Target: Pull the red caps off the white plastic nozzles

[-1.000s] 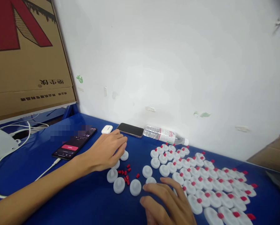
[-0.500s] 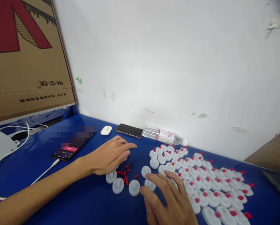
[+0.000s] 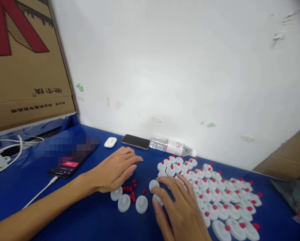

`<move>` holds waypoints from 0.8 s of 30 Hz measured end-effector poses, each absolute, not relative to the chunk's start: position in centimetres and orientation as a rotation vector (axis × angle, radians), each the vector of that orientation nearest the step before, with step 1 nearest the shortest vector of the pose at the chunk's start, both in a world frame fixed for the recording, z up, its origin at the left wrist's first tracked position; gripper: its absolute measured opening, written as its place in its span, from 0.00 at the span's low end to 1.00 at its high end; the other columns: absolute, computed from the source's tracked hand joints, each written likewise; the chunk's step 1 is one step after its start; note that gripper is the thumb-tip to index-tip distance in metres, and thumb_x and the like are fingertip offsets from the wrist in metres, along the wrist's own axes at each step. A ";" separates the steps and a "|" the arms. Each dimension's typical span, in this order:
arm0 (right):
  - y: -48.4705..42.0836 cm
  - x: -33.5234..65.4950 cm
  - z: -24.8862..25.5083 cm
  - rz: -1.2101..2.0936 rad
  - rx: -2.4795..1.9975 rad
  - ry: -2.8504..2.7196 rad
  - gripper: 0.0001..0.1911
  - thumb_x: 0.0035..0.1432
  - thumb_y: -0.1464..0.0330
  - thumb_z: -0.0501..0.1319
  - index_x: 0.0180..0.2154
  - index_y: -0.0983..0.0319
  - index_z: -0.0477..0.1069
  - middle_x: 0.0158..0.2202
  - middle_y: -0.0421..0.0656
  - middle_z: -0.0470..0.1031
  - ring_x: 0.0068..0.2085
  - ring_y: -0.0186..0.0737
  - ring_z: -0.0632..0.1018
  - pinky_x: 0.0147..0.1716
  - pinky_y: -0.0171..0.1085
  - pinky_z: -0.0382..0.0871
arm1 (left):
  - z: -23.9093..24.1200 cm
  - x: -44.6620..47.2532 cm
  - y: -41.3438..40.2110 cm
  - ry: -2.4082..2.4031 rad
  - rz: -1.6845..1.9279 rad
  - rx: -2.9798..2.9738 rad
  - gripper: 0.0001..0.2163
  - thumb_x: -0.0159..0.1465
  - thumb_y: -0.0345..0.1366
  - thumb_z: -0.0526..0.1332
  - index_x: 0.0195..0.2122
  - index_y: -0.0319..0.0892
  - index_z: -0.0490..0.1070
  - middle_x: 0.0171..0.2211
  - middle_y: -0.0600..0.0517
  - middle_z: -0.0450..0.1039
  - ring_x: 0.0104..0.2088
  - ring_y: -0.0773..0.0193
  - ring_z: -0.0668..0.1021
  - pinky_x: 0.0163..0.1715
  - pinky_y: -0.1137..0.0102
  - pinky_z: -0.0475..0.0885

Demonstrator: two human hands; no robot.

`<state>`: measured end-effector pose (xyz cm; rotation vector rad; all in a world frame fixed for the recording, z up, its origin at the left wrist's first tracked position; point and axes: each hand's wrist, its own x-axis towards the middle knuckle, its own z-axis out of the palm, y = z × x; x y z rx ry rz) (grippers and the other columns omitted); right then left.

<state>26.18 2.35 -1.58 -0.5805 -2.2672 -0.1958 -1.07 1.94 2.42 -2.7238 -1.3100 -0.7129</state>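
My left hand [image 3: 118,170] hovers low over the blue table, palm down with its fingers stretched out, partly covering white round plastic discs. One white disc [image 3: 116,193] shows at its lower edge, beside several loose small red caps [image 3: 131,189]. Two more discs without caps [image 3: 124,203] [image 3: 141,204] lie nearer me. My right hand [image 3: 181,204] has curved, spread fingers around a white disc [image 3: 158,200] and close to another one [image 3: 153,185]; whether the fingertips touch them is hard to tell. To its right, rows of white discs with red caps [image 3: 222,209] cover the table.
Along the wall lie a white earphone case [image 3: 110,142], a dark phone [image 3: 135,141] and a clear water bottle [image 3: 171,146]. A lit phone [image 3: 69,164] on a white cable is at left, beneath a large cardboard box [image 3: 26,77]. A dark plastic bag [image 3: 290,194] sits far right.
The view has shifted slightly to the right. My right hand has reached a little forward, its fingers now over the nearest bare discs. My left hand keeps its pose.
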 end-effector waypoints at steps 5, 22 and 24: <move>4.1 25.4 0.3 -0.147 -0.792 -2.270 0.14 0.73 0.66 0.54 0.53 0.55 0.75 0.54 0.44 0.78 0.59 0.48 0.75 0.66 0.57 0.54 | 2.2 -1.0 1.7 -1.122 -0.999 -2.564 0.14 0.72 0.27 0.50 0.52 0.39 0.71 0.49 0.42 0.73 0.53 0.49 0.71 0.55 0.52 0.68; 6.3 22.8 1.3 -0.199 -1.191 -2.461 0.21 0.76 0.57 0.50 0.50 0.61 0.78 0.45 0.51 0.82 0.59 0.60 0.76 0.64 0.66 0.54 | 1.7 0.9 -0.8 -0.865 -1.276 -2.313 0.17 0.58 0.21 0.54 0.46 0.37 0.73 0.53 0.40 0.65 0.55 0.45 0.69 0.54 0.49 0.65; 6.2 22.7 2.5 -0.112 -1.137 -2.450 0.19 0.76 0.58 0.51 0.48 0.60 0.77 0.44 0.48 0.82 0.56 0.57 0.78 0.65 0.64 0.53 | 1.8 0.9 -0.7 -0.874 -1.271 -2.328 0.16 0.59 0.21 0.54 0.46 0.38 0.73 0.54 0.40 0.64 0.56 0.45 0.68 0.55 0.49 0.63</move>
